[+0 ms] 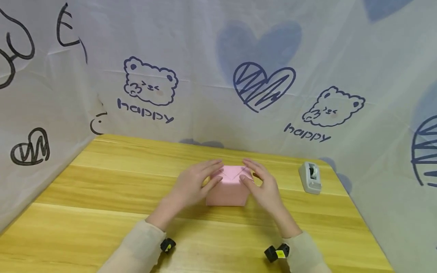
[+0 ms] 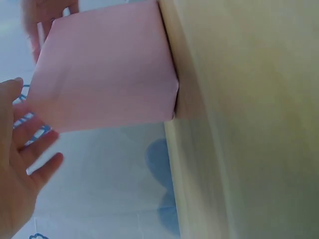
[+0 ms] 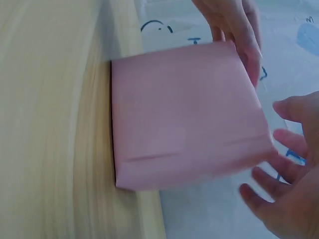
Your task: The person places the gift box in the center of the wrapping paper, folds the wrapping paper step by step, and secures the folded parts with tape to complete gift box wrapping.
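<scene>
A pink paper-wrapped box (image 1: 227, 194) stands on the wooden table, with folded flaps forming a V on its top. At its left upper edge is my left hand (image 1: 194, 180), thumb near the front and fingers reaching toward the back. My right hand (image 1: 262, 184) mirrors this at the right upper edge. In the left wrist view, the left fingers (image 2: 42, 149) are spread and fairly straight beside the box's smooth front (image 2: 104, 69). The right wrist view shows the right fingers (image 3: 271, 184) spread as well, close to a top corner; faint creases cross the box front (image 3: 184, 114).
A white tape dispenser (image 1: 310, 178) sits near the table's right edge. White cloth (image 1: 205, 98) printed with bears and hearts hangs behind and beside the wooden table (image 1: 102, 197). A small black device (image 1: 276, 252) is worn at each wrist.
</scene>
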`<action>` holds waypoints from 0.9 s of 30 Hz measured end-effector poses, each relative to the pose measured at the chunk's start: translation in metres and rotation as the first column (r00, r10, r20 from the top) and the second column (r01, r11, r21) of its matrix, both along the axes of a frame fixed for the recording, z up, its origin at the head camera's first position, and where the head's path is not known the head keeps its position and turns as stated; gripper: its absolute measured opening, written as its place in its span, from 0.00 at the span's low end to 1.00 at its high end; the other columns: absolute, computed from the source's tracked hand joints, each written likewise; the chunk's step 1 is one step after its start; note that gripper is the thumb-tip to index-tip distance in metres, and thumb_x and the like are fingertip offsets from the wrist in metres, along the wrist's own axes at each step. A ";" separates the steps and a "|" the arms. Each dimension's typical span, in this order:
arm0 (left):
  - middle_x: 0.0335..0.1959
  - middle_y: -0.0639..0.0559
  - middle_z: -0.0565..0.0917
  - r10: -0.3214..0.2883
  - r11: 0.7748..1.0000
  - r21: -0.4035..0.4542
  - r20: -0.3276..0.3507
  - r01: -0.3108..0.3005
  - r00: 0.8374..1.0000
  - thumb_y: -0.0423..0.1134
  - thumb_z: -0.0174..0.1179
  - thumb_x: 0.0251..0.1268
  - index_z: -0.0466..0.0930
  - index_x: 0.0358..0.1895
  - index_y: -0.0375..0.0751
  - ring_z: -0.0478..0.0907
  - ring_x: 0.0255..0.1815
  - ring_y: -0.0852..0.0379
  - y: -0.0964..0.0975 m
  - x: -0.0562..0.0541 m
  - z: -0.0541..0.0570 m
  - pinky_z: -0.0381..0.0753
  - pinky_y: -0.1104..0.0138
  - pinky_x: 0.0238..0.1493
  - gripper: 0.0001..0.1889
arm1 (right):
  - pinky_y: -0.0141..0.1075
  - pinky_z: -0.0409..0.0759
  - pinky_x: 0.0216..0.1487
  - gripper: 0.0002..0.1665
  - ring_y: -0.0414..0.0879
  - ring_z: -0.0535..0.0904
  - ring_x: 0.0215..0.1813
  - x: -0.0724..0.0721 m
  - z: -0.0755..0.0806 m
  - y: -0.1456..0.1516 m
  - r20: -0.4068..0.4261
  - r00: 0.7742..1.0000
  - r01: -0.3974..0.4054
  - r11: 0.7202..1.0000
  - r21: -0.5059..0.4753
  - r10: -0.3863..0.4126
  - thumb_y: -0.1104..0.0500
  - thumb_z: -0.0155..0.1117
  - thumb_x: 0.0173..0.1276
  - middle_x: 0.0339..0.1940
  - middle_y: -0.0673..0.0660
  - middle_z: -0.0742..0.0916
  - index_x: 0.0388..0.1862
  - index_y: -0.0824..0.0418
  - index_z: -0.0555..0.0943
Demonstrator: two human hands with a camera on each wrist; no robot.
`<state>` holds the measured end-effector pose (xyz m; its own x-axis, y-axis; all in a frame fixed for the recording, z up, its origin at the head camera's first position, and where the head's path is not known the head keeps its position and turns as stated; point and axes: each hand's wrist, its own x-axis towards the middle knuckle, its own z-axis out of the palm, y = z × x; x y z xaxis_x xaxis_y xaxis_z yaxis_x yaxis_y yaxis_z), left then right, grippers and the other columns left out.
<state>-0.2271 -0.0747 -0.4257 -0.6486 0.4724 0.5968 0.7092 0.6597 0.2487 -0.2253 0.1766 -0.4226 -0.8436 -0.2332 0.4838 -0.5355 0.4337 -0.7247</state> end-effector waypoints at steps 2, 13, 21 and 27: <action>0.70 0.44 0.79 0.070 0.998 -0.004 0.109 -0.070 0.991 0.51 0.58 0.79 0.74 0.73 0.41 0.78 0.69 0.43 -0.002 0.001 0.003 0.76 0.50 0.70 0.28 | 0.59 0.76 0.69 0.30 0.61 0.74 0.73 -0.002 0.002 0.003 0.072 0.997 -0.004 1.000 -0.005 0.004 0.60 0.69 0.74 0.74 0.62 0.77 0.73 0.62 0.76; 0.65 0.37 0.82 0.171 0.985 -0.073 0.494 -0.155 0.853 0.65 0.44 0.81 0.66 0.78 0.36 0.82 0.62 0.41 -0.007 0.001 0.004 0.81 0.46 0.63 0.39 | 0.49 0.88 0.53 0.39 0.66 0.75 0.71 -0.005 0.002 0.010 0.471 0.878 -0.070 0.996 -0.047 0.083 0.52 0.58 0.82 0.82 0.67 0.64 0.86 0.54 0.58; 0.78 0.35 0.67 -0.002 0.986 0.140 0.564 -0.093 0.826 0.52 0.49 0.84 0.55 0.82 0.33 0.77 0.69 0.39 -0.008 0.002 0.005 0.73 0.48 0.72 0.35 | 0.42 0.87 0.55 0.41 0.66 0.76 0.70 -0.003 -0.001 0.001 0.412 0.906 -0.038 0.988 -0.148 0.096 0.63 0.65 0.76 0.80 0.68 0.68 0.83 0.63 0.60; 0.83 0.35 0.56 -0.170 0.949 0.315 0.585 -0.029 0.793 0.41 0.53 0.83 0.53 0.81 0.36 0.70 0.75 0.37 -0.009 0.002 0.004 0.76 0.48 0.69 0.32 | 0.30 0.82 0.58 0.43 0.62 0.69 0.77 -0.005 -0.005 0.000 0.419 0.903 0.008 0.972 -0.235 0.094 0.66 0.68 0.73 0.84 0.63 0.63 0.83 0.61 0.62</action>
<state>-0.2255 -0.0839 -0.4212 -0.8911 0.3995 0.2154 0.3921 0.4386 0.8086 -0.2299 0.1764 -0.4279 -0.9714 -0.2010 0.1262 -0.1693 0.2148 -0.9619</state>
